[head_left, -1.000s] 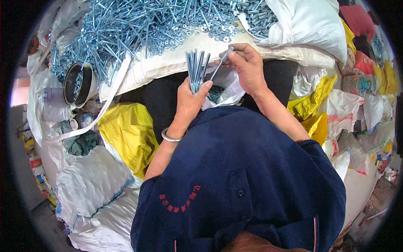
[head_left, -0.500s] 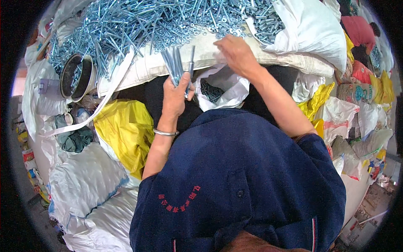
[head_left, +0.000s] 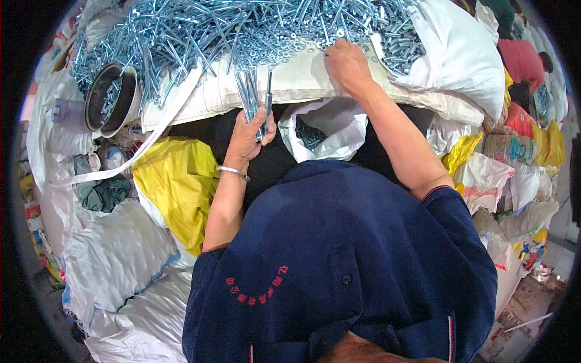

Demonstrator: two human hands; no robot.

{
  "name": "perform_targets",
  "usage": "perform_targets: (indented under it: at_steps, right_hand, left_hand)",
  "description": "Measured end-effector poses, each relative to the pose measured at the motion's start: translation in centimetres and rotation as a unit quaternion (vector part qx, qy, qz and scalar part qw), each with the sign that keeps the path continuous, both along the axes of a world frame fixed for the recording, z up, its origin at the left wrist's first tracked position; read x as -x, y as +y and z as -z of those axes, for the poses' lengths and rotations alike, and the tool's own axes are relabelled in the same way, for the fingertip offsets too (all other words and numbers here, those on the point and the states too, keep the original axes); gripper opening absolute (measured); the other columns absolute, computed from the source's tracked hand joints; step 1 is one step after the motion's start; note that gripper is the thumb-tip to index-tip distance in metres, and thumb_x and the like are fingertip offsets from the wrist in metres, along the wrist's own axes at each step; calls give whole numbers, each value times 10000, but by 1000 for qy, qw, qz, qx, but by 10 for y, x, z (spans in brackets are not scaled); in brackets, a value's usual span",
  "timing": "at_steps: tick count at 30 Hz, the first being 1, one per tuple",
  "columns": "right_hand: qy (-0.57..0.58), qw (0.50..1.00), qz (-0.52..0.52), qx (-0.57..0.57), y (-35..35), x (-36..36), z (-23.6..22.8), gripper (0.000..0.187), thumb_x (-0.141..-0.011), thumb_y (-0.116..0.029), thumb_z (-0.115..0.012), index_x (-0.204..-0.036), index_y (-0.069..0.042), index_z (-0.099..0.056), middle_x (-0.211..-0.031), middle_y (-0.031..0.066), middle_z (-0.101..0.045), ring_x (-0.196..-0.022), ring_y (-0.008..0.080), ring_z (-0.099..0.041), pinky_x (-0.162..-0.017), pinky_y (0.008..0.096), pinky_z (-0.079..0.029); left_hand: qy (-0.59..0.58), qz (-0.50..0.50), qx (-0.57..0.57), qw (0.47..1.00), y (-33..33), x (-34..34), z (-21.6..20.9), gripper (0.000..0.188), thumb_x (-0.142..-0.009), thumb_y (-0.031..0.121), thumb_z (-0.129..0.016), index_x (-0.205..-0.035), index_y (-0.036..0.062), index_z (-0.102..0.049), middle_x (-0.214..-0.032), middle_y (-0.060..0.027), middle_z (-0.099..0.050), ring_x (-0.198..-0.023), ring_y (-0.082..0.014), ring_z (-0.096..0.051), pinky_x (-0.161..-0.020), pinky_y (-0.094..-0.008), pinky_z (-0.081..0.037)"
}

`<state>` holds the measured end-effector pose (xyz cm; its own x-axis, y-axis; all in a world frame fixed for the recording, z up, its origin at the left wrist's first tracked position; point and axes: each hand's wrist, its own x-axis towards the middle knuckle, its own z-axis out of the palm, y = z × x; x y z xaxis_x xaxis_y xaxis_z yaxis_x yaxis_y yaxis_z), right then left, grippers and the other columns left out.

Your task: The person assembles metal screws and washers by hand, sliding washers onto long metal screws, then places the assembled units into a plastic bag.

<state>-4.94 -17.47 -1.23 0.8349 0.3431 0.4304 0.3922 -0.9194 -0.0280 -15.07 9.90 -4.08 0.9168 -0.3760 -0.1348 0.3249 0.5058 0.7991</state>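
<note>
My left hand (head_left: 249,134) is closed around a bundle of long bolts (head_left: 247,91), which point up and away from me. One bolt (head_left: 269,91) stands a little apart from the others and is thicker along its lower part. My right hand (head_left: 351,69) reaches to the near edge of the metal heap, its fingers curled down among small washers (head_left: 290,49). Its fingertips are partly hidden, so I cannot make out what they hold. Between my hands and nearer to me, an open white bag (head_left: 334,143) holds dark metal pieces (head_left: 310,134).
A big heap of bolts (head_left: 181,36) covers the far side of the pale padded surface (head_left: 224,94). Short metal sleeves (head_left: 402,51) lie by a white sack (head_left: 460,54) at right. At left are a dark-lined bowl (head_left: 124,109) and yellow bag (head_left: 178,181). Another person (head_left: 521,60) is far right.
My right hand has moved slightly right and farther away, down onto the washers. My left hand keeps the bolts and has shifted slightly left in the picture.
</note>
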Motion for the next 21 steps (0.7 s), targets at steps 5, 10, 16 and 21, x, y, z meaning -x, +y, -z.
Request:
perform_targets:
  at_steps: [5,10,16,21]
  right_hand:
    - [83,996,10,-41,10,-5,-16,127,-825,-94,-536,-834,-22,-640,-902,185,-601,-865,365,-619,-741,472,-497]
    - [167,982,77,-49,15,-8,-24,167,-810,-62,-529,-912,-38,-659,-993,197,-614,-930,396,-602,-789,457,-484]
    - [177,982,10,-64,2,-12,-21,169,-834,-81,-517,-920,2,-637,-979,245,-600,-931,416,-617,-791,471,-506]
    - [176,983,11,-44,3,-8,-20,164,-831,-63,-514,-921,9,-630,-991,251,-599,-912,430,-607,-789,490,-493]
  left_hand:
    - [17,18,-4,1000,-3,-1,-3,391,-888,397,-686,-891,47,-511,-648,-62,-546,-452,-120,-454,-406,-239,-340]
    - [16,37,-12,999,-4,-2,6,394,-887,389,-686,-956,56,-488,-674,-43,-519,-466,-115,-443,-406,-227,-329]
    - [11,46,-13,999,-6,-2,0,369,-887,377,-692,-910,59,-506,-656,-53,-534,-461,-114,-450,-405,-232,-334]
    - [16,37,-6,999,-2,-1,4,367,-881,373,-702,-871,52,-525,-649,-63,-558,-457,-113,-460,-411,-236,-343]
